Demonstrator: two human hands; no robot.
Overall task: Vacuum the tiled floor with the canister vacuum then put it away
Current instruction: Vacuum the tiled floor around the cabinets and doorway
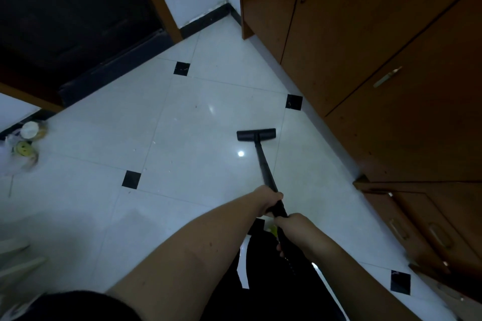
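A glossy white tiled floor [182, 117] with small black diamond insets runs between brown wooden cabinets [378, 47] and a dark doorway [65, 8], where both hands, left hand [268, 200] ahead of right hand [294, 227], clench their fingers around the black vacuum wand [263, 164], its floor head [256, 134] flat on a tile near the cabinets.

Both bare forearms stretched forward and down, close together. Left hand [268, 199] ahead, fingers curled round the thin black wand [263, 164]; right hand [292, 227] just behind, gripping likewise.
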